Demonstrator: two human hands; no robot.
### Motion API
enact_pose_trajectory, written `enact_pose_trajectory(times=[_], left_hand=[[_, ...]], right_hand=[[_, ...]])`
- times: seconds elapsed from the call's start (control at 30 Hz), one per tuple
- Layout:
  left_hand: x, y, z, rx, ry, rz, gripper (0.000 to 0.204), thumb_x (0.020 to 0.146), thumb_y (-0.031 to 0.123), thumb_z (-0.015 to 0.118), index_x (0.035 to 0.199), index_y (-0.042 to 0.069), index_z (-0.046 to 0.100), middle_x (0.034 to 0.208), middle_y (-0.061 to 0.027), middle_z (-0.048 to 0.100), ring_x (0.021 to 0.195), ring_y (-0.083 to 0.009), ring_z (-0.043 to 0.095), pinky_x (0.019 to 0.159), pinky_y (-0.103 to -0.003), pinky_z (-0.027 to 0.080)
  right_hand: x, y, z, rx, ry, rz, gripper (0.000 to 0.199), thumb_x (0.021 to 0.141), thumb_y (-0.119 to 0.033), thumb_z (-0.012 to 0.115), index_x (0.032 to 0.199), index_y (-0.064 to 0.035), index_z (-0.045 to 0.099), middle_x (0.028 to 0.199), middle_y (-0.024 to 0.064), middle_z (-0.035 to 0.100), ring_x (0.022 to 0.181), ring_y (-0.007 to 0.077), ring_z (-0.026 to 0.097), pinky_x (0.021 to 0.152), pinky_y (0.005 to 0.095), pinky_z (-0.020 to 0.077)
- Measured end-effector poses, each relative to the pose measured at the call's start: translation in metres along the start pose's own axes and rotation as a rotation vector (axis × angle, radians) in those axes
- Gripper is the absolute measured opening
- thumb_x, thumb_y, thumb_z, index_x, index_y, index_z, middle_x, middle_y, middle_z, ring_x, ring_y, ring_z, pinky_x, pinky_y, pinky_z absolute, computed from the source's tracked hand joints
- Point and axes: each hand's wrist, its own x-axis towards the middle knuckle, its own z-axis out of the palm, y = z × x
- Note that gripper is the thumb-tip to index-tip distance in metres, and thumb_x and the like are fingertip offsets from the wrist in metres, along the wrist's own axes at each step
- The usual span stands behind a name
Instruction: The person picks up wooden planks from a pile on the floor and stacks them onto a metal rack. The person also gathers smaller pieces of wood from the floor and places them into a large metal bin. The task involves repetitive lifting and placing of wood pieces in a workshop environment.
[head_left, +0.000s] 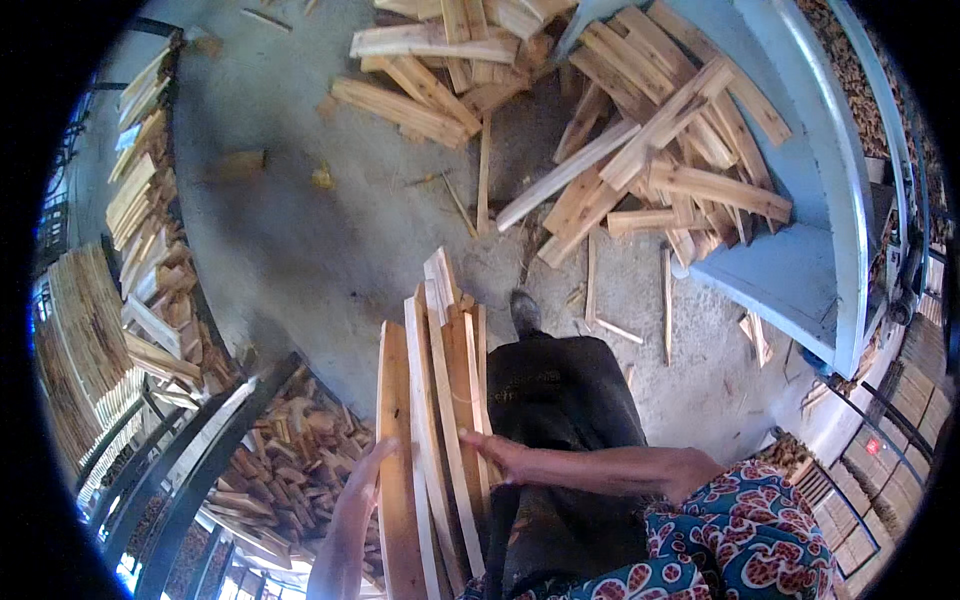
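An upright bundle of several long, light wooden boards (pixel 397 410) stands in front of me, between my two hands. My left hand (pixel 372 472) presses against the bundle's left side, its fingers partly hidden behind the boards. On the opposite side my right hand (pixel 500 456) grips the bundle's right edge, thumb toward the boards. The board tops are uneven, and one in the middle sticks up above the others. Where the lower ends rest is cut off by the picture's edge.
Loose boards (pixel 690 180) spill from a blue metal bin (pixel 790 270) at the right. More boards (pixel 430 45) lie heaped on the concrete floor (pixel 300 220) ahead. At lower left, dark metal rails (pixel 190 470) border a pile of wood pieces (pixel 290 445). Stacked wood (pixel 145 210) lines the far left.
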Motion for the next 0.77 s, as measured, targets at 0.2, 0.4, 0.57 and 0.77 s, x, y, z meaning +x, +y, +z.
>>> enact_pose_trajectory(times=[0.2, 0.4, 0.57, 0.77], left_hand=[[0.038, -0.035, -0.01, -0.106, -0.041, -0.119, 0.06, 0.073, 0.043, 0.053, 0.119, 0.008, 0.037, 0.118, -0.0132, 0.039, 0.103, -0.0265, 0.042, 0.08, -0.045, 0.037], [0.11, -0.061, -0.038, -0.226, -0.162, -0.208, 0.055, 0.075, 0.041, 0.052, 0.116, 0.008, 0.04, 0.114, -0.0121, 0.044, 0.098, -0.0257, 0.048, 0.077, -0.044, 0.041], [0.126, -0.093, -0.052, -0.348, -0.246, -0.259, 0.056, 0.075, 0.032, 0.057, 0.121, 0.011, 0.033, 0.114, -0.0105, 0.044, 0.097, -0.0271, 0.049, 0.073, -0.046, 0.043], [0.125, -0.103, -0.043, -0.219, -0.185, -0.204, 0.061, 0.075, 0.027, 0.058, 0.125, 0.012, 0.025, 0.115, -0.0101, 0.043, 0.106, -0.0228, 0.043, 0.08, -0.04, 0.043]], right_hand=[[0.011, -0.007, -0.014, 0.138, 0.135, 0.073, 0.073, 0.067, -0.052, 0.059, 0.119, -0.0053, 0.038, 0.119, 0.0126, 0.043, 0.106, 0.0252, 0.044, 0.086, 0.0439, 0.038], [0.088, -0.028, -0.074, 0.136, 0.357, -0.059, 0.066, 0.076, -0.049, 0.049, 0.123, -0.0076, 0.03, 0.115, 0.0115, 0.045, 0.098, 0.0197, 0.05, 0.08, 0.0385, 0.0442], [0.102, -0.027, -0.064, 0.287, 0.027, -0.181, 0.059, 0.078, -0.045, 0.05, 0.121, -0.0099, 0.032, 0.109, 0.0097, 0.05, 0.096, 0.0197, 0.052, 0.078, 0.0367, 0.046], [0.126, -0.026, -0.075, 0.009, 0.196, -0.144, 0.068, 0.075, -0.044, 0.054, 0.126, -0.0111, 0.023, 0.117, 0.0098, 0.044, 0.102, 0.0232, 0.048, 0.082, 0.039, 0.0435]])
